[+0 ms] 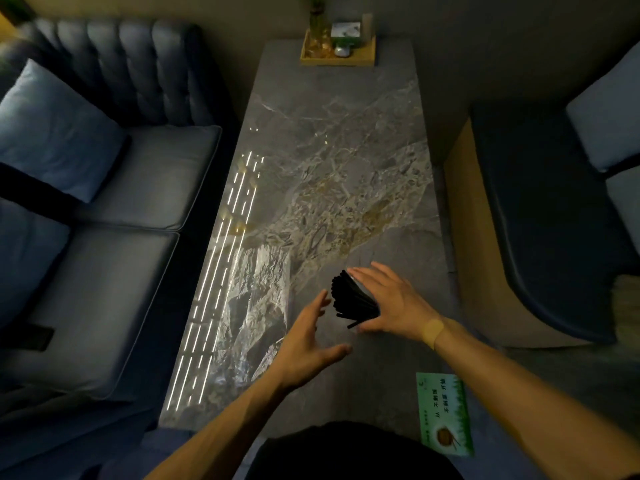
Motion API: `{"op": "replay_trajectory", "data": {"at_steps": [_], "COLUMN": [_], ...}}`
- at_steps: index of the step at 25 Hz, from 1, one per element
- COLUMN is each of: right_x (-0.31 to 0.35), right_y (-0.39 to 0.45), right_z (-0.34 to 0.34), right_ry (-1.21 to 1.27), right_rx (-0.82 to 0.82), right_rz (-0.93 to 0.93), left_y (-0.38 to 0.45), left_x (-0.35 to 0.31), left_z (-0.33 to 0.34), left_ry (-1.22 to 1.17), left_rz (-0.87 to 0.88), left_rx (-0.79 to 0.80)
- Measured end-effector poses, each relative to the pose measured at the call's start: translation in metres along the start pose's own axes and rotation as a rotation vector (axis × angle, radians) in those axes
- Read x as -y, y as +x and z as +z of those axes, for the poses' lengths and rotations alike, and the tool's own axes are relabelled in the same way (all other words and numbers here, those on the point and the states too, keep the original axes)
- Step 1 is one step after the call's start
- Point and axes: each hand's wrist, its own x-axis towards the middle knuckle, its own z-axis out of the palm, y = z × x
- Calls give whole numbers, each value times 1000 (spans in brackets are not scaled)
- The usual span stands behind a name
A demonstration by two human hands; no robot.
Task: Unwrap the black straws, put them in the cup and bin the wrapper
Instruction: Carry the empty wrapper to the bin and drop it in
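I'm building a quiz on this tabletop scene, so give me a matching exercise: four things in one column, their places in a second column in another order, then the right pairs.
Things:
1. black straws
2. clear plastic wrapper
3. green card
4. wooden tray

Places:
A. at the far end of the table
B. at the near right corner of the table
C. flat on the table, left of both hands
D. bunched under the right hand, with the left hand open beside them

Pairs: 1-D, 2-C, 3-B, 4-A
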Motion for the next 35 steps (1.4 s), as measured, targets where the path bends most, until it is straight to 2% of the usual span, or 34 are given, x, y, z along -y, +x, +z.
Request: {"op": "replay_trajectory", "data": {"at_steps": [2,5,8,10,13,17,26,35], "right_x": [0,1,5,7,9,12,17,14], "right_y": [4,10,13,16,18,21,26,11], "right_z": [-2,-6,-10,-13,-17,-22,-19,-11], "right_ry": [-2,-67,-144,-160,-26,95,-95,206], "right_rx": [-17,-86,-116,-80,27,51,63,16], "right_rz": [-16,-92,-123,-124,-85,-42,-30,24], "left_y": [4,18,25,26,30,35,40,35], "left_x": [0,-4,-8,-8,-8,-14,-23,-15], "left_z": [0,-2,0,1,0,-3,-2,-3], "left_ry": [20,-85,-99,-111,-117,-93,-31,-25], "left_rz": [-25,-57,4,36,27,31,-15,22], "left_rx": [-1,-64,-115,-138,-137,-126,-134,-115]}}
